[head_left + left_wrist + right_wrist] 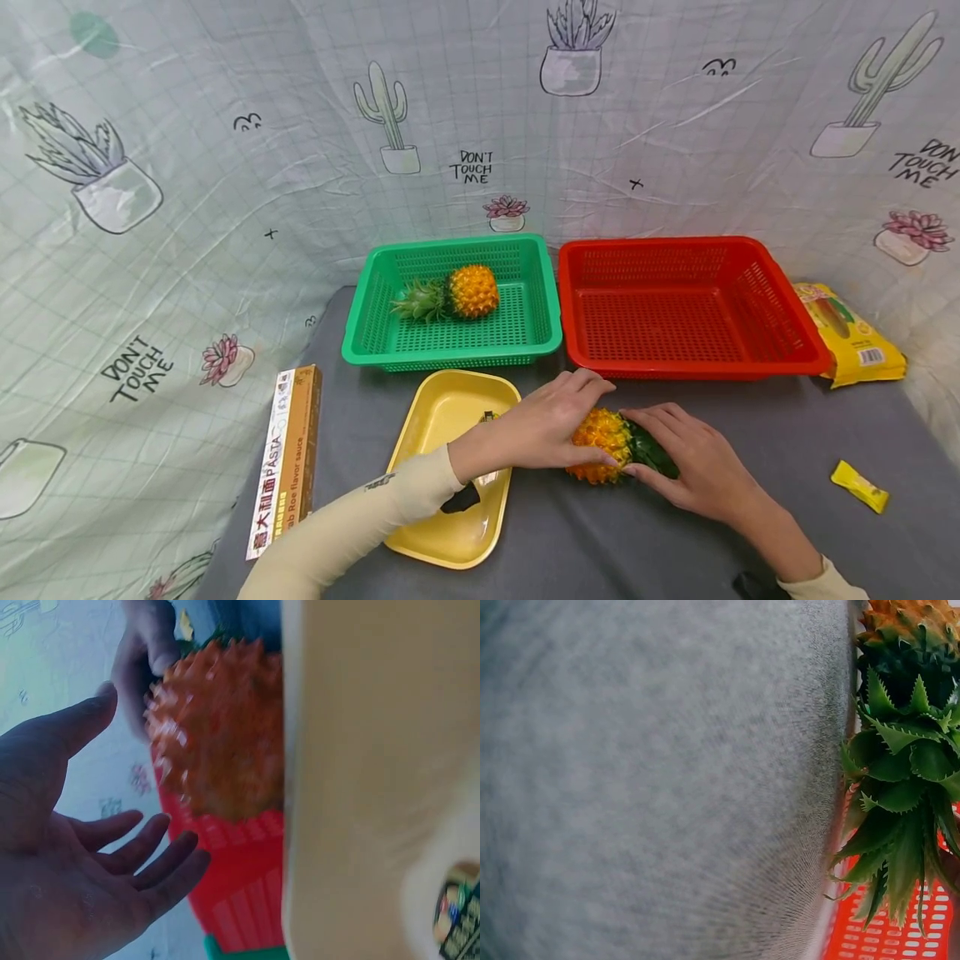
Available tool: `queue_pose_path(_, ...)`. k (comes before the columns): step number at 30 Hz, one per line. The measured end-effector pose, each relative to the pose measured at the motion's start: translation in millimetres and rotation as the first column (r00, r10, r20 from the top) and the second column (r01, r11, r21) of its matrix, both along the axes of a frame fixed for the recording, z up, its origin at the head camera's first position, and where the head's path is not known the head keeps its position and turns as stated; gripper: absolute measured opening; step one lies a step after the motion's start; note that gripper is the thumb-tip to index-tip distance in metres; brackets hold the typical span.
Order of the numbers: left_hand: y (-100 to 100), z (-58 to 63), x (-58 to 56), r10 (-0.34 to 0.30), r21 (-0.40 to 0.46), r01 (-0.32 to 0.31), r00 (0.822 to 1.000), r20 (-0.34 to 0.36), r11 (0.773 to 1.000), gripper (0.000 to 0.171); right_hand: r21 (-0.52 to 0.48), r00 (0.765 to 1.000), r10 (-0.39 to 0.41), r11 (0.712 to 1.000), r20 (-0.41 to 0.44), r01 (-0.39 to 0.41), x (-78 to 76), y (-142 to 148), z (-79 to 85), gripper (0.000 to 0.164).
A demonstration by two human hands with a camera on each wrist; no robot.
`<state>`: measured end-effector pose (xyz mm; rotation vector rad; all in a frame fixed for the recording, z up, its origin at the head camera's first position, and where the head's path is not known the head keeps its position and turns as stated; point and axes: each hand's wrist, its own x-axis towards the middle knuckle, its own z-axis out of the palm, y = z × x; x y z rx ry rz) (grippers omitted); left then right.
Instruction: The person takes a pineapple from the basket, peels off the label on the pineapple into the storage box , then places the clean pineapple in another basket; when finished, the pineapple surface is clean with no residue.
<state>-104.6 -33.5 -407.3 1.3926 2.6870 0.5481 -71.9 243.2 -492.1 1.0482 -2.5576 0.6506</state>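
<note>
A toy-like orange pineapple [602, 446] with green leaves lies on its side over the grey cloth, in front of the red basket. My right hand [693, 458] grips it around the leafy end, thumb near and fingers over the far side. At the fruit's left end is my left hand [551, 421]; the left wrist view shows its fingers spread and slightly bent, with a gap between them and the pineapple [221, 735]. The leaves [904, 780] fill the right edge of the right wrist view, where the right hand is mostly out of sight.
Another pineapple [474, 292] lies in the green basket [450, 358]. Beside that stands the red basket [697, 367]. A yellow tray [442, 546], partly under my left forearm, holds a dark-labelled item [459, 911]. A pasta box [285, 458], yellow bag [858, 337] and small yellow packet [860, 486] lie around.
</note>
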Motion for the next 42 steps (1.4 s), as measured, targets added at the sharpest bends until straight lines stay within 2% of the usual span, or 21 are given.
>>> queue_pose_path(5,13,-9.2,0.0,0.010,-0.005,-0.010,1.000,0.004,1.000,0.097,-0.008,1.000,0.016,1.000,-0.018,-0.016,-3.1,2,-1.4,0.067)
queue_pose_path(9,18,-13.8,0.4,0.029,-0.014,-0.029,0.999,0.035,0.999,0.101,-0.006,1.000,0.019,1.000,-0.014,-0.019,-4.1,2,-1.4,0.067)
queue_pose_path(17,22,-23.7,2.5,0.063,-0.080,-0.060,0.997,0.032,0.995,0.106,-0.012,1.000,0.010,1.000,-0.010,-0.010,-3.6,0,-1.3,0.070)
queue_pose_path(22,22,-30.8,3.0,0.077,-0.130,-0.068,0.995,0.067,0.989,0.106,-0.008,1.000,-0.009,1.000,0.005,0.009,-2.0,0,-1.2,0.071)
queue_pose_path(26,22,-36.0,3.6,0.079,-0.135,-0.068,0.994,0.079,0.989,0.104,-0.002,1.000,-0.019,1.000,0.019,0.019,-1.0,0,-0.6,0.072)
queue_pose_path(35,22,-40.0,4.5,0.077,-0.103,-0.070,0.995,0.068,0.992,0.095,0.004,1.000,-0.020,1.000,0.023,0.020,-0.3,0,-0.4,0.072)
queue_pose_path(42,22,-40.7,4.4,0.079,-0.109,-0.073,0.996,0.044,0.991,0.092,0.009,1.000,-0.014,1.000,0.018,0.014,-1.1,0,1.5,0.071)
